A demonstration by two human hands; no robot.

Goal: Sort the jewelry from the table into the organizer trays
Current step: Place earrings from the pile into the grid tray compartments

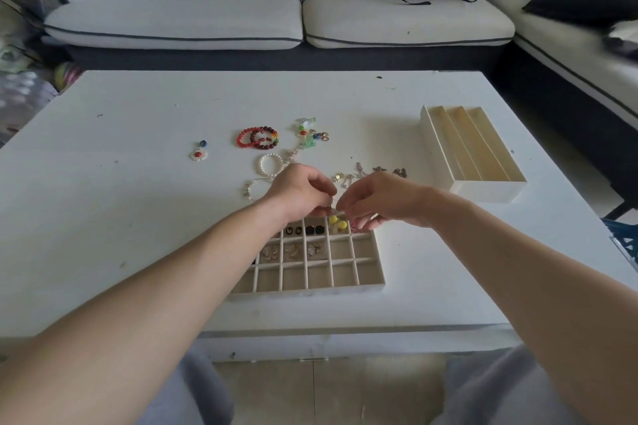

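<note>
Watching the feed here. My left hand [300,190] and right hand [383,200] meet fingertip to fingertip just above the far row of the grid tray [307,290]. Both have fingers curled in, pinching a tiny piece [332,206] between them. It looks thin and wiry, but it's too small to say what it is.

My worry is that it's so small a loose pinch could drop it. It might land in the cell beside the yellow earrings [337,222], or bounce onto the white table [103,217], where pale bits would be hard to spot. My wrists also hover near the filled cells, so a careless drag could knock studs out.

As for materials, the tray is a pale grid of small square cells that looks soft-lined. The long tray [473,148] is cream with three narrow channels. The red bead bracelets [257,138] are glossy and round, and the pearl bracelet [271,164] is smooth and white. All the loose stuff sits beyond the tray.
</note>
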